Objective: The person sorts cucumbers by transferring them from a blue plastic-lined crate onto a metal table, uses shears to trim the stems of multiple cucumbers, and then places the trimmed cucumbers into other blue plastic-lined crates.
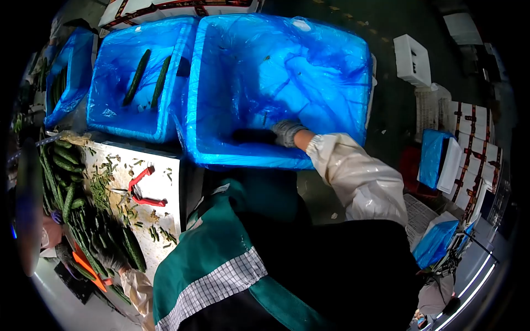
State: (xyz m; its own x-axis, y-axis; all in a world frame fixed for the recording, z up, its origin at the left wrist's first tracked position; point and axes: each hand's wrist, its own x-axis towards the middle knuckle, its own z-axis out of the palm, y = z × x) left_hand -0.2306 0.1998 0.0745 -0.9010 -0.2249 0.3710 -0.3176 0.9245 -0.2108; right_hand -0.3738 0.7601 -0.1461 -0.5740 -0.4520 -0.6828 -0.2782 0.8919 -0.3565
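My right hand (288, 133), in a grey glove, reaches low into a large bin lined with blue plastic (193, 105). Its fingers are dark with shadow, so whether they are curled round anything is unclear. A small dark bit (265, 118) lies on the liner beside it. At lower left, my left hand (109, 257), also gloved in grey, rests with fingers stretched out over a pile of cucumbers (65, 157). Red-handled pliers or clippers (148, 187), jaws spread, lie on the white board (163, 226) among green scraps and trimmed ends.
Two cucumbers (137, 77) lie in a smaller blue-lined bin (105, 99); another such bin (83, 60) stands farther left. A co-worker's gloved hand (65, 255) is near an orange object (88, 265). White crates (413, 59) and stacked boxes (469, 138) stand at right.
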